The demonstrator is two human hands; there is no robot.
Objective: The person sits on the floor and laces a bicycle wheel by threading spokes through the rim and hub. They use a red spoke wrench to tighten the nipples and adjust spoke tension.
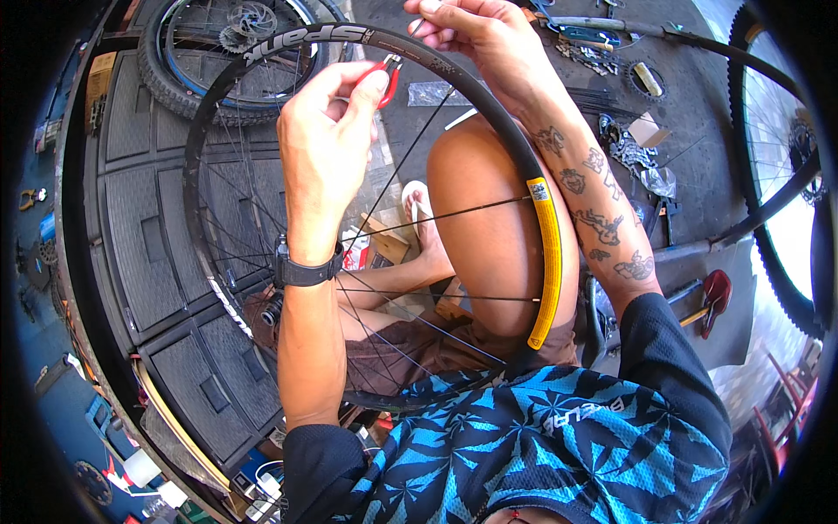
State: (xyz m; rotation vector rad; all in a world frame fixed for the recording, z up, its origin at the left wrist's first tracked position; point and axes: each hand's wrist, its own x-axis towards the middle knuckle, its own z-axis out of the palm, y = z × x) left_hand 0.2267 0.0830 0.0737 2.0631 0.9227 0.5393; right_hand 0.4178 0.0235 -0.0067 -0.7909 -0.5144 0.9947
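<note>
A bicycle wheel rim [476,94], black with a yellow label, is propped upright across my lap, and several thin black spokes [445,213] run in from it. My left hand [327,131] is closed around a small red spoke wrench [389,86], whose metal end is close to the rim's upper edge. Beyond the rim, my right hand [476,26] pinches a short, thin dark piece [419,25] between thumb and fingertips; its kind is too small to make out. The right forearm passes behind the rim's right side.
A wheel with tyre and brake disc [249,22] lies on the black drawer cabinet [144,227] at left. Another tyred wheel [755,175] stands at right. Tools and a cassette sprocket [644,79] lie on the dark mat [690,131]. A wooden-handled brush [716,293] lies right.
</note>
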